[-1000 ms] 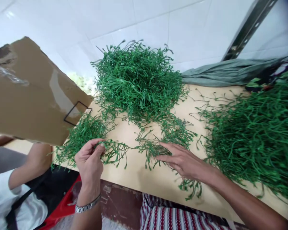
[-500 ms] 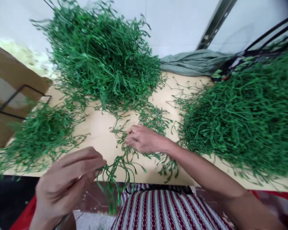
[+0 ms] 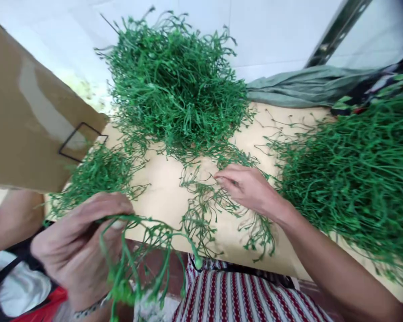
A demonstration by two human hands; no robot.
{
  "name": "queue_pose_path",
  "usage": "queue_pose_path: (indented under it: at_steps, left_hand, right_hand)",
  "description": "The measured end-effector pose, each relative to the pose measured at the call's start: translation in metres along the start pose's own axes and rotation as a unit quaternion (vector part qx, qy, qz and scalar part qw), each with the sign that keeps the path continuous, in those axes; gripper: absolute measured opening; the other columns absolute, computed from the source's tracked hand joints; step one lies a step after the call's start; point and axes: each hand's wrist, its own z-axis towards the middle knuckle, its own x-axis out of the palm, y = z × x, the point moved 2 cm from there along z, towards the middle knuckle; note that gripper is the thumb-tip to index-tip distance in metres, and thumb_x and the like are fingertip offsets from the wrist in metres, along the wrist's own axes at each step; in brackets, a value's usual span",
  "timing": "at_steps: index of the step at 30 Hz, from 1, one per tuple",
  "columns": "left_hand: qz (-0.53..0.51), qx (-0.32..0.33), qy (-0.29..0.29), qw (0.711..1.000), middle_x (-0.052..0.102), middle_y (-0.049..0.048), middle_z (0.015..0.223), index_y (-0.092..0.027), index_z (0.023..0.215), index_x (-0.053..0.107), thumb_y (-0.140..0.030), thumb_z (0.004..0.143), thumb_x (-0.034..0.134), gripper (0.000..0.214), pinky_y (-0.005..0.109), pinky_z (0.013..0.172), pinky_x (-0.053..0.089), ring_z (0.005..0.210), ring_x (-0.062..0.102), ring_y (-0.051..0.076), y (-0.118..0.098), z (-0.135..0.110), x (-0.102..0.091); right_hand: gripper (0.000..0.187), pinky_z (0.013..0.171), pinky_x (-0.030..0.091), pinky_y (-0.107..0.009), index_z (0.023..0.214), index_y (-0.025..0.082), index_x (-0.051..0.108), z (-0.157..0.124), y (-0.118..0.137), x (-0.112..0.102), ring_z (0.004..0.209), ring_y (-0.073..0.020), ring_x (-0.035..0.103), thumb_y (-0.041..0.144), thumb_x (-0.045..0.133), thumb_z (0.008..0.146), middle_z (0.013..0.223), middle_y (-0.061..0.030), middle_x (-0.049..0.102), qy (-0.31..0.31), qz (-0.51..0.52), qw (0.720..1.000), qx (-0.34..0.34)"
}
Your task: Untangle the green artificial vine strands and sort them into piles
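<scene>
In the lower left, my left hand (image 3: pixel 83 237) is closed on a small bunch of green stems (image 3: pixel 151 237), which fans out and hangs beyond the table's near edge. The stems are thin and curly, with small knobbed tips. My right hand (image 3: pixel 245 185) pinches a thin green stem over the middle of the table, thumb and forefinger together. Under and around it lies a loose scatter of stems (image 3: pixel 201 210) on the pale tabletop (image 3: pixel 161 174). Part of the left bunch is blurred.
A tall heap of stems (image 3: pixel 174 85) stands at the back, a wide one (image 3: pixel 352 174) at right, a smaller one (image 3: pixel 100 174) at left. A cardboard box (image 3: pixel 36 107) stands left, grey-green cloth (image 3: pixel 309 87) behind. Another person's arm (image 3: pixel 16 219) shows below the box.
My left hand has lifted its bunch nearer the camera. My right hand has shifted a little away from the loose stems' front. The view has swung left, bringing another person's arm into sight.
</scene>
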Motion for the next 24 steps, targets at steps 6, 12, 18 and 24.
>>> queue_pose_path:
  at_steps: [6,12,18,24]
  left_hand:
    - [-0.091,0.03,0.0,0.995,0.061,0.0023,0.054,-0.02,0.065,0.073,-0.015,0.06,0.067,0.009,0.03,0.046,0.038,0.051,0.054,0.017,-0.013,0.009,0.026]
    - [-0.074,0.048,-0.042,0.995,0.064,0.0015,0.06,-0.018,0.065,0.072,-0.011,0.058,0.066,0.012,0.029,0.05,0.038,0.057,0.055,0.017,-0.009,0.022,0.009]
    - [-0.005,0.019,0.051,0.999,0.064,0.0012,0.067,-0.019,0.071,0.07,-0.011,0.062,0.067,0.012,0.024,0.052,0.04,0.063,0.055,0.014,0.026,0.024,0.003]
    - [0.061,0.053,0.289,0.954,0.068,0.0053,0.078,-0.02,0.081,0.067,-0.014,0.074,0.055,0.015,0.026,0.066,0.049,0.075,0.062,0.018,0.051,0.023,0.04]
  right_hand:
    - [0.039,0.073,0.046,-0.032,0.116,0.017,0.053,-0.028,0.029,0.032,0.092,-0.0197,0.057,0.04,0.048,0.084,0.109,-0.0096,0.06,0.079,0.093,0.992,-0.026]
    - [0.015,0.057,0.041,-0.022,0.078,0.016,0.056,-0.031,0.04,0.032,0.064,-0.0107,0.051,0.025,0.046,0.085,0.071,-0.0006,0.058,0.009,0.22,0.976,-0.002]
    - [0.01,0.054,0.043,-0.019,0.084,0.018,0.058,-0.042,0.042,-0.026,0.061,-0.0082,0.052,0.026,0.053,0.083,0.071,0.001,0.059,-0.079,0.294,0.952,0.025]
    - [0.008,0.055,0.042,-0.021,0.088,0.018,0.059,-0.048,0.032,-0.051,0.059,-0.0087,0.052,0.021,0.056,0.081,0.065,0.0026,0.055,-0.165,0.176,0.971,0.006]
